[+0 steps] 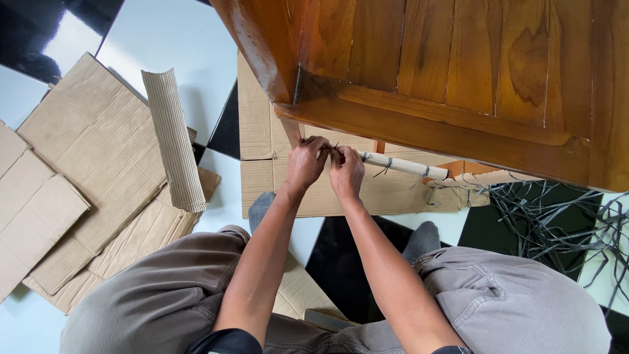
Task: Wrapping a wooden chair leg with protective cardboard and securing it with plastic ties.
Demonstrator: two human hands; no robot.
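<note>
1. A paper-wrapped furniture leg (403, 165) is seen lying just to the right of the two hands, under the edge of a brown wooden furniture piece (458, 72), with thin dark strapping bands (386, 165) tied round it.
2. The wrapped leg is judged stiff and firm beneath its covering, while the wrap itself is thin and likely to tear; the bands look narrow, springy and somewhat slippery, so they are best pinched close to the leg's near end.
3. The left hand (306, 164) is closed in a pinch, fingertips pressed on the band end at the leg's tip.
4. The right hand (346, 172) is likewise curled tight, touching the left and gripping the same spot.
5. Flat cardboard sheets (78, 170) and a corrugated roll (173, 141) are lying well left of the hands on the tiled floor (164, 39); loose dark straps (557, 223) are heaped far to the right.
</note>
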